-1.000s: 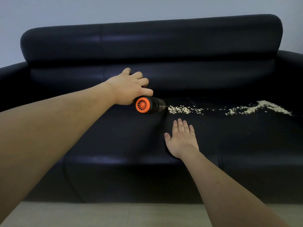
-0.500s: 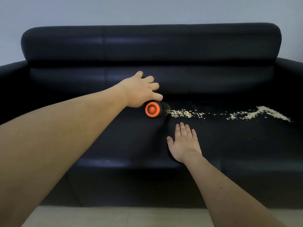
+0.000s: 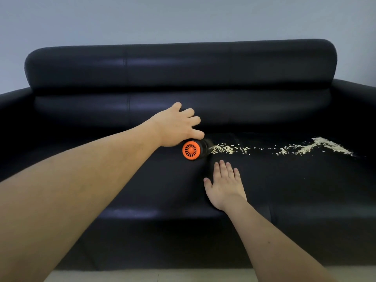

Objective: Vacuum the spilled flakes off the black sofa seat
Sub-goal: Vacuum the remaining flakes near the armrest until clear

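Observation:
A small black handheld vacuum (image 3: 195,149) with an orange vented rear end lies on the black sofa seat (image 3: 142,180). My left hand (image 3: 177,127) grips it from above, its nozzle pointing right at the near end of the flakes. Pale flakes (image 3: 284,148) run in a thin trail to the right, ending in a thicker heap near the right armrest. My right hand (image 3: 224,186) rests flat on the seat with straight fingers, just in front of the vacuum and the trail's left end.
The sofa's backrest (image 3: 179,66) rises behind the seat, and the armrests (image 3: 358,110) close both ends. A pale wall stands behind. Light floor (image 3: 142,276) shows below the sofa's front edge.
My left hand has slid the vacuum to the right along the seat into the flake trail, and the trail's left end is shorter. My right hand stays flat in nearly the same spot.

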`<move>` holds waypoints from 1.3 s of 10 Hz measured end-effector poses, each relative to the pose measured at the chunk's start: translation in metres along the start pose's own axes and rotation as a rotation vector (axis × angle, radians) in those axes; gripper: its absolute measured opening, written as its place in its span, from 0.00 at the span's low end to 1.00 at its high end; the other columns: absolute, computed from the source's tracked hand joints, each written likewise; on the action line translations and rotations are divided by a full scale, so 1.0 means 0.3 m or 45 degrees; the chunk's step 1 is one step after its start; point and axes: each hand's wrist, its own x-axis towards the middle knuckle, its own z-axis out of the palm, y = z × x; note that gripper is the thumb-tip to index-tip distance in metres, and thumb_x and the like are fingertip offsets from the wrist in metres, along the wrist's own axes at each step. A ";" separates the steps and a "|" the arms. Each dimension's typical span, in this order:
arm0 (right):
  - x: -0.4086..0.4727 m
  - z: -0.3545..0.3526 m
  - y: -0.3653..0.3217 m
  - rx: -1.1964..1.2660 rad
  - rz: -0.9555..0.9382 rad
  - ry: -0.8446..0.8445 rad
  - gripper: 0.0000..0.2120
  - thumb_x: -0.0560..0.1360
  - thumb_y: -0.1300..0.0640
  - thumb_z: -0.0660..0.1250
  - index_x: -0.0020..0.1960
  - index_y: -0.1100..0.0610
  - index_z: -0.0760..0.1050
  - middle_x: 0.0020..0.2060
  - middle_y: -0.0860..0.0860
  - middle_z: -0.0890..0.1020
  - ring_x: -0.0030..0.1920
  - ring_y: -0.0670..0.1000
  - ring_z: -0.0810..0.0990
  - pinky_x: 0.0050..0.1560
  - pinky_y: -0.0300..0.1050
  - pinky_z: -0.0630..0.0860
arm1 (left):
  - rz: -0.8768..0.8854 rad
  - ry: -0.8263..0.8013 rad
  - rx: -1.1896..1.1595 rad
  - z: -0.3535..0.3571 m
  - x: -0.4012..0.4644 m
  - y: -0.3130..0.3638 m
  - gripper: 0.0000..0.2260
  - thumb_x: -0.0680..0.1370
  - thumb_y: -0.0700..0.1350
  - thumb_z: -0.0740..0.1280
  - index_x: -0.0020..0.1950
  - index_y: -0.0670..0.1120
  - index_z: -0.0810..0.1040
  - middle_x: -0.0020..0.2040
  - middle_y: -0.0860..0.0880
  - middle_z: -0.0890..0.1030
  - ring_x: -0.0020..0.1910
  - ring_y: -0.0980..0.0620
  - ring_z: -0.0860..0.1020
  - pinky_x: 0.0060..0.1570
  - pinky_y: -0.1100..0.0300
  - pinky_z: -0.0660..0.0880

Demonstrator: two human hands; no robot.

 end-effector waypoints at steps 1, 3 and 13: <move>-0.001 -0.001 -0.002 -0.003 -0.002 0.010 0.34 0.83 0.40 0.43 0.82 0.57 0.41 0.82 0.54 0.43 0.81 0.54 0.40 0.80 0.55 0.40 | -0.009 0.000 0.000 0.001 -0.007 0.009 0.21 0.80 0.42 0.61 0.71 0.56 0.61 0.64 0.47 0.69 0.62 0.44 0.68 0.53 0.47 0.69; -0.002 0.001 0.001 -0.004 0.000 0.013 0.34 0.83 0.40 0.44 0.82 0.58 0.42 0.82 0.54 0.43 0.81 0.54 0.40 0.80 0.55 0.40 | -0.002 0.023 0.008 0.001 -0.029 0.019 0.21 0.79 0.42 0.62 0.70 0.56 0.63 0.63 0.47 0.70 0.60 0.45 0.69 0.52 0.47 0.68; -0.007 0.002 -0.003 -0.004 -0.010 -0.007 0.34 0.84 0.40 0.44 0.82 0.58 0.41 0.82 0.55 0.43 0.81 0.55 0.40 0.80 0.56 0.41 | -0.051 0.051 -0.140 -0.040 -0.115 -0.005 0.19 0.78 0.47 0.63 0.67 0.56 0.66 0.60 0.49 0.72 0.57 0.46 0.70 0.53 0.48 0.70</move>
